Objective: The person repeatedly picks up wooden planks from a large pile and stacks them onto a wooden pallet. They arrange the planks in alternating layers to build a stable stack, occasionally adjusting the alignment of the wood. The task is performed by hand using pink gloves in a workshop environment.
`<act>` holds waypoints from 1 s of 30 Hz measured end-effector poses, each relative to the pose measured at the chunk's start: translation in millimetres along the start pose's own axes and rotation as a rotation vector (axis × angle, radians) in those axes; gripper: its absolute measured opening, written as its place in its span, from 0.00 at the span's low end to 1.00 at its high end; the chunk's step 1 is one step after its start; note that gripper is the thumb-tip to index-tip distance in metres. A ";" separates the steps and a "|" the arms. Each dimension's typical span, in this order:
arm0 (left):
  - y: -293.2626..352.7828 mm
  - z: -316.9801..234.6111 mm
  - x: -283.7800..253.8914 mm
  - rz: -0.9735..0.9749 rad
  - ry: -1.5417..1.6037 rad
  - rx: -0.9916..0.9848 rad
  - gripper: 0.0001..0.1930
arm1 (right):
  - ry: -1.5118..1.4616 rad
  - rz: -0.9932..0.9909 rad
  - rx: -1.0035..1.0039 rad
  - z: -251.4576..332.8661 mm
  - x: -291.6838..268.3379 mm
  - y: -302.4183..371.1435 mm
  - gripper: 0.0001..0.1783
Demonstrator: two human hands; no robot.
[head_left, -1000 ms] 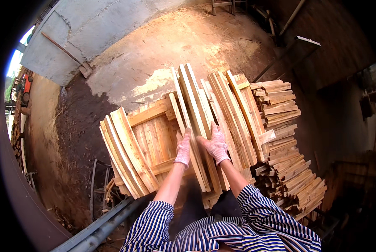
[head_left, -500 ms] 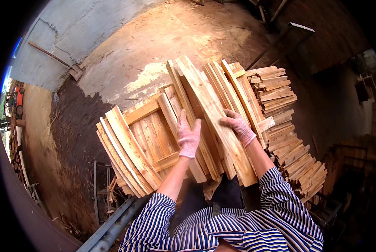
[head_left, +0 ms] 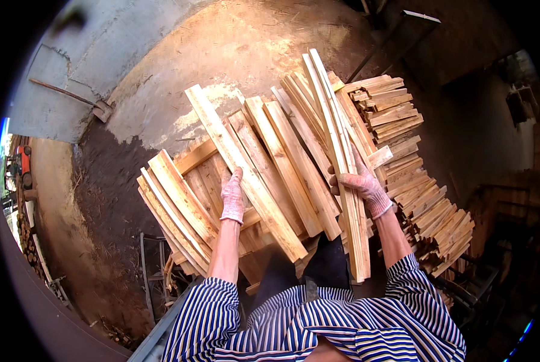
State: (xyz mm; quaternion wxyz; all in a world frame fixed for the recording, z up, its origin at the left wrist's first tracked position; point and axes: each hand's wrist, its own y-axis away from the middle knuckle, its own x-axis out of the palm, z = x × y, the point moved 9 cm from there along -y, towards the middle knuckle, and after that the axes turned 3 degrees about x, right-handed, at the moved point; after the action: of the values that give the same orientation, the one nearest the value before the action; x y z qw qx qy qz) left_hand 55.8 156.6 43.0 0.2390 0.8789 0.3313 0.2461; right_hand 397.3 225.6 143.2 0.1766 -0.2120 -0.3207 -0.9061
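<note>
Wood: pale sawn boards (head_left: 284,166), long + narrow, side by side on slatted base (head_left: 196,157), directly in front of wearer.
L hand: gloved (head_left: 232,196), at left edge of slanted board (head_left: 251,181), approx. mid-length; thumb against edge, other fingers mostly hidden, so can't tell if grip is closed.
R hand: gloved (head_left: 366,188), wrapped round narrow strips (head_left: 355,241), fingers across top face; firm hold, just below mid-length. Exact no. of strips unclear.
Handling, boards: prob. stiff, light-to-mod. wt. each, heavier bundled; unlikely to break, but sawn edges may splinter, so gloves help.
Slip: dry wood shd grip OK; strips could slide lengthwise vs. each other if squeezed loosely.
Best hold: nr mid-length for balance, thumb one side, fingers opp.; ends wd tip.
Left side: more boards (head_left: 182,193) on base, apart from L hand.
Right side: stacked short pieces (head_left: 427,235), beyond R hand.
Bkgd: long-handled shovel (head_left: 103,111) nr grey wall.
</note>
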 end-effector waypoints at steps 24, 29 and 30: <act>20.3 87.8 81.6 0.158 -1.111 0.034 0.31 | -0.154 -0.439 0.021 -106.3 -127.7 256.8 0.59; 77.8 91.5 167.0 0.243 -1.038 0.252 0.42 | -0.498 -0.587 0.022 -168.7 -145.9 325.4 0.35; 74.6 105.7 168.7 0.239 -1.008 0.237 0.40 | -0.512 -0.590 0.080 -184.6 -145.4 326.6 0.34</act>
State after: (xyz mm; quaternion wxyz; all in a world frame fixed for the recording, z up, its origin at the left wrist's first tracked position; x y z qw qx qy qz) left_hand 264.1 197.8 52.0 0.2378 0.9408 0.0983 -0.2205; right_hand 619.5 -107.8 106.2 -0.1692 -0.3230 -0.4366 -0.8224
